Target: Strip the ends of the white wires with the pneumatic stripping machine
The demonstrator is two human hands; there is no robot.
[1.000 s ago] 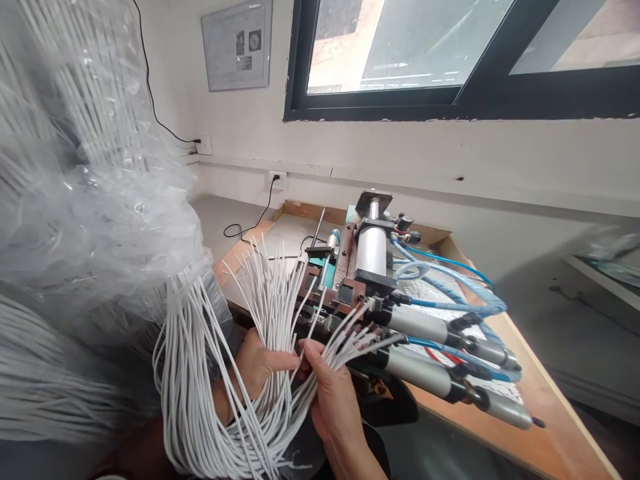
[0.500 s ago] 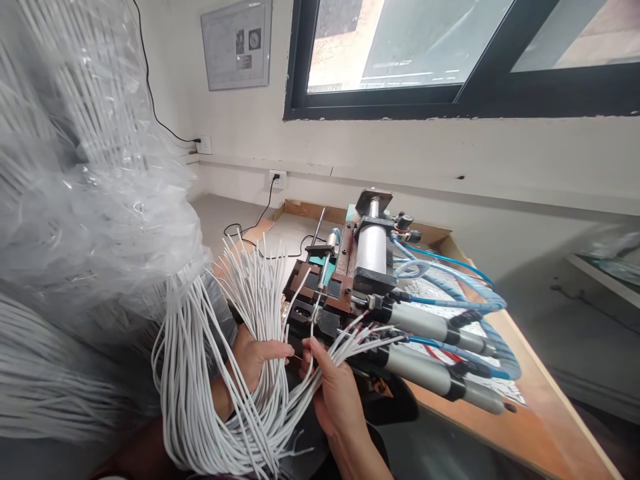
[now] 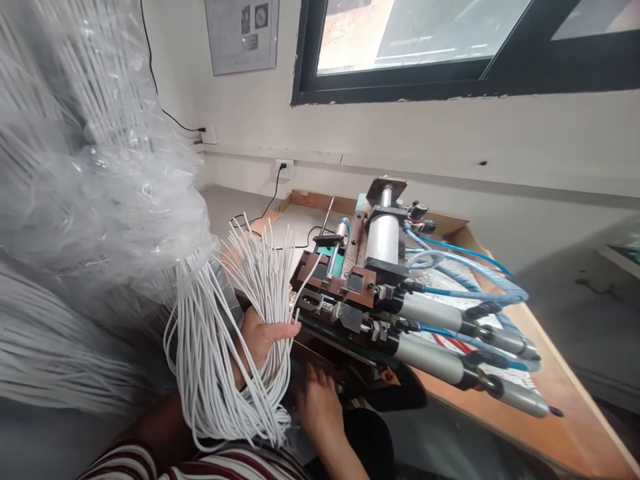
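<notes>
A thick bundle of white cables [image 3: 265, 267] stands fanned out in my left hand [image 3: 265, 337], its thumb lying across the front and its fingers hidden behind. One cable in it leans right, over the edge of the pneumatic machine [image 3: 320, 293]. The rest of the cables loop down toward my lap and up to the plastic wrap at left. Lower down, beneath the machine's front edge, is my right hand [image 3: 321, 403]. Its fingers are bent away from me and blurred, so anything in them cannot be made out.
Silver air cylinders [image 3: 430, 357] with blue hoses [image 3: 460, 293] extend right over a wooden-edged bench [image 3: 565, 427]. Plastic-wrapped cable bundles [image 3: 145, 207] fill the left side. A black power cord [image 3: 273, 193] runs from a wall socket to the bench.
My right hand has dropped below the machine's front edge. The fan of cables with stripped ends it held is out of sight. My left hand still grips its bundle.
</notes>
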